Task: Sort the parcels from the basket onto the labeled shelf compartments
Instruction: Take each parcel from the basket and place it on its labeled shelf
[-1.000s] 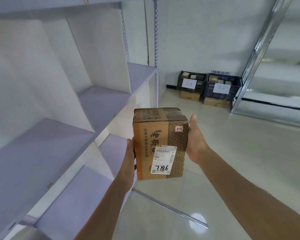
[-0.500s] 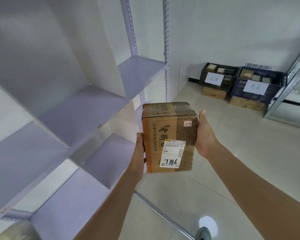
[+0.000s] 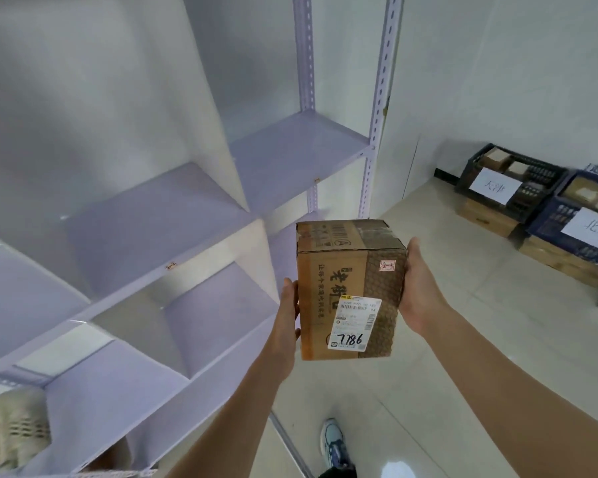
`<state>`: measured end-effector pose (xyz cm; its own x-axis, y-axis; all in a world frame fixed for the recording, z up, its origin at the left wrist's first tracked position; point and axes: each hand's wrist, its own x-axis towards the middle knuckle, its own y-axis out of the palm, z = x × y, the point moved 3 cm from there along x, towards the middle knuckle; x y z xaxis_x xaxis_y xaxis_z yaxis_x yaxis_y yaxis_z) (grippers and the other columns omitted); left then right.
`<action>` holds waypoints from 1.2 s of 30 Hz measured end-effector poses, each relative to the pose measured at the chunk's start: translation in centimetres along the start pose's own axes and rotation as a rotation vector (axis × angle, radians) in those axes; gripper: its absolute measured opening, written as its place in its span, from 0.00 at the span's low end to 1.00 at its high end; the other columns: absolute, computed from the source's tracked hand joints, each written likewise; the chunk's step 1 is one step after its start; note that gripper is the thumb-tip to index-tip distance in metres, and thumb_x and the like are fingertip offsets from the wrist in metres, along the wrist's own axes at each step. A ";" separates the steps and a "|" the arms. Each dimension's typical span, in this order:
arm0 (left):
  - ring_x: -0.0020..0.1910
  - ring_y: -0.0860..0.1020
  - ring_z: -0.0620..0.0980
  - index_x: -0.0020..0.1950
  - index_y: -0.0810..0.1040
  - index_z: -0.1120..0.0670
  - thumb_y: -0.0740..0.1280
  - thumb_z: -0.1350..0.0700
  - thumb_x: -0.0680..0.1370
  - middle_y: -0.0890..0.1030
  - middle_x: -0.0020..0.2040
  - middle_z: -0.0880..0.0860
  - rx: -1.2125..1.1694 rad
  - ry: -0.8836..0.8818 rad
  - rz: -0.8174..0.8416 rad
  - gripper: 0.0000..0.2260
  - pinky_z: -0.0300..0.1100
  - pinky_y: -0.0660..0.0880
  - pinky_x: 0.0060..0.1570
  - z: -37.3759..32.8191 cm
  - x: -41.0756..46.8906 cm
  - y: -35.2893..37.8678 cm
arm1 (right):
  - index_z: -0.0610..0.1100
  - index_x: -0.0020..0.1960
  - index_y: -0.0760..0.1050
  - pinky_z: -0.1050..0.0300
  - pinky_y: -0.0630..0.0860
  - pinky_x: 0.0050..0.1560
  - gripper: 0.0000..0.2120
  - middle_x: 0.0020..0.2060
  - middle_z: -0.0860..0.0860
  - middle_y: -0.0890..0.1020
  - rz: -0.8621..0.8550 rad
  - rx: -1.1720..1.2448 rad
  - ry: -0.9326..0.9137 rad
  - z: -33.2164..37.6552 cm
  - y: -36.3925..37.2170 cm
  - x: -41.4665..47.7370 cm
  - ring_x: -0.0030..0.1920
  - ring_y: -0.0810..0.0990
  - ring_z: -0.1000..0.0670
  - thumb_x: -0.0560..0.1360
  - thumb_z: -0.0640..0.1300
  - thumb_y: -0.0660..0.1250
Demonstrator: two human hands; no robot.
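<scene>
I hold a brown cardboard parcel (image 3: 349, 288) upright in front of me, between both hands. It carries a small red "2-3" tag and a white shipping label with "7786" handwritten on it. My left hand (image 3: 288, 313) grips its left side and my right hand (image 3: 420, 288) grips its right side; the fingers are hidden behind the box. The lavender shelf unit (image 3: 159, 215) with white dividers stands to my left, its compartments bare. A small tag (image 3: 171, 267) sits on a shelf edge. A cream basket (image 3: 11, 429) shows at the lower left corner.
Two dark crates with paper signs (image 3: 496, 186) (image 3: 591, 229) rest on cardboard boxes against the far right wall. A perforated shelf post (image 3: 377, 108) rises beside the parcel. My shoe (image 3: 334, 443) is on the glossy tiled floor below.
The view has swung left and down toward the shelf; the crates slid to the right edge. The parcel stays held between both hands, and the basket and my shoe came into view.
</scene>
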<state>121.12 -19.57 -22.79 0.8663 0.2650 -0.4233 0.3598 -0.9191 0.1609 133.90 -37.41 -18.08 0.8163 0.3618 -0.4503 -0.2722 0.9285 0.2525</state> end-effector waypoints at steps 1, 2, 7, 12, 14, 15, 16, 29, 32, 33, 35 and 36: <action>0.78 0.69 0.48 0.74 0.75 0.37 0.43 0.27 0.80 0.75 0.77 0.44 -0.014 -0.006 -0.011 0.33 0.63 0.58 0.81 0.2 1.2 0.1 | 0.50 0.67 0.81 0.43 0.69 0.75 0.42 0.62 0.47 0.86 0.018 -0.011 0.014 0.1 -0.1 1.4 0.67 0.82 0.46 0.80 0.74 0.41; 0.79 0.69 0.49 0.76 0.74 0.37 0.43 0.26 0.79 0.75 0.77 0.44 -0.025 -0.012 -0.025 0.34 0.64 0.58 0.81 0.4 2.4 0.1 | 0.50 0.68 0.81 0.42 0.68 0.76 0.42 0.62 0.47 0.85 0.031 -0.020 0.027 0.2 -0.2 2.9 0.67 0.82 0.46 0.79 0.75 0.41; 0.76 0.72 0.45 0.74 0.75 0.38 0.43 0.27 0.80 0.79 0.71 0.39 -0.094 -0.044 -0.112 0.33 0.63 0.60 0.80 0.8 9.0 0.6 | 0.50 0.64 0.83 0.43 0.73 0.71 0.39 0.58 0.47 0.87 -0.003 -0.068 0.090 1.0 -0.6 10.7 0.63 0.84 0.44 0.81 0.73 0.43; 0.74 0.72 0.43 0.73 0.75 0.38 0.43 0.28 0.80 0.79 0.70 0.38 -0.171 -0.054 -0.136 0.32 0.62 0.59 0.80 0.2 13.6 1.1 | 0.48 0.65 0.81 0.48 0.79 0.52 0.39 0.56 0.46 0.88 0.008 -0.047 0.154 2.1 -0.3 16.5 0.56 0.87 0.45 0.81 0.73 0.42; 0.77 0.70 0.44 0.77 0.71 0.36 0.43 0.28 0.80 0.76 0.74 0.39 -0.182 -0.044 -0.146 0.32 0.63 0.58 0.79 -0.1 15.0 1.0 | 0.49 0.68 0.80 0.45 0.79 0.58 0.40 0.59 0.46 0.87 0.032 -0.038 0.162 2.2 -0.2 18.5 0.58 0.86 0.45 0.80 0.74 0.42; 0.77 0.69 0.45 0.78 0.70 0.35 0.43 0.27 0.80 0.75 0.75 0.39 -0.183 -0.037 -0.153 0.32 0.64 0.58 0.79 -0.2 15.7 0.8 | 0.50 0.69 0.80 0.43 0.78 0.63 0.41 0.60 0.46 0.86 0.044 -0.036 0.163 2.2 -0.1 19.6 0.60 0.86 0.44 0.80 0.74 0.41; 0.77 0.69 0.45 0.78 0.68 0.35 0.43 0.27 0.80 0.74 0.76 0.38 -0.186 -0.036 -0.168 0.32 0.65 0.57 0.79 -0.2 16.4 0.7 | 0.50 0.68 0.80 0.42 0.76 0.67 0.40 0.61 0.46 0.86 0.052 -0.041 0.159 2.2 0.1 20.6 0.62 0.85 0.44 0.80 0.74 0.41; 0.64 0.78 0.36 0.66 0.75 0.29 0.47 0.24 0.75 0.80 0.67 0.35 -0.225 -0.011 -0.462 0.28 0.62 0.62 0.77 1.4 24.0 1.8 | 0.51 0.67 0.79 0.54 0.79 0.61 0.36 0.55 0.53 0.88 0.225 -0.170 0.162 -0.1 -0.1 33.2 0.55 0.87 0.55 0.83 0.69 0.41; 0.69 0.77 0.40 0.64 0.76 0.24 0.46 0.26 0.79 0.80 0.68 0.35 -0.224 0.034 -0.518 0.23 0.66 0.61 0.78 3.0 26.0 2.0 | 0.54 0.60 0.80 0.62 0.81 0.44 0.33 0.49 0.55 0.89 0.297 -0.180 0.193 -1.3 0.0 35.4 0.49 0.88 0.58 0.84 0.67 0.41; 0.70 0.77 0.42 0.63 0.76 0.23 0.46 0.26 0.79 0.79 0.69 0.35 -0.224 0.043 -0.535 0.22 0.67 0.61 0.78 3.6 26.7 1.8 | 0.54 0.60 0.80 0.62 0.81 0.45 0.32 0.50 0.55 0.89 0.317 -0.166 0.201 -1.8 0.1 36.2 0.49 0.88 0.57 0.84 0.68 0.41; 0.67 0.79 0.39 0.64 0.75 0.23 0.46 0.26 0.78 0.80 0.67 0.34 -0.224 0.068 -0.604 0.23 0.64 0.63 0.78 5.6 28.3 0.6 | 0.53 0.62 0.81 0.57 0.80 0.53 0.34 0.56 0.52 0.88 0.374 -0.173 0.178 -3.7 0.8 38.3 0.54 0.87 0.54 0.83 0.69 0.41; 0.64 0.80 0.35 0.65 0.74 0.24 0.46 0.26 0.77 0.81 0.65 0.32 -0.224 0.091 -0.638 0.24 0.61 0.64 0.76 6.5 29.2 -0.2 | 0.53 0.63 0.81 0.55 0.79 0.56 0.35 0.59 0.50 0.87 0.405 -0.183 0.158 -4.8 1.4 39.4 0.57 0.86 0.53 0.83 0.69 0.41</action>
<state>144.07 -13.52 -40.95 0.4826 0.7675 -0.4219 0.8646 -0.4944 0.0896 163.21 -21.42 -39.58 0.5422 0.6931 -0.4751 -0.6495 0.7044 0.2863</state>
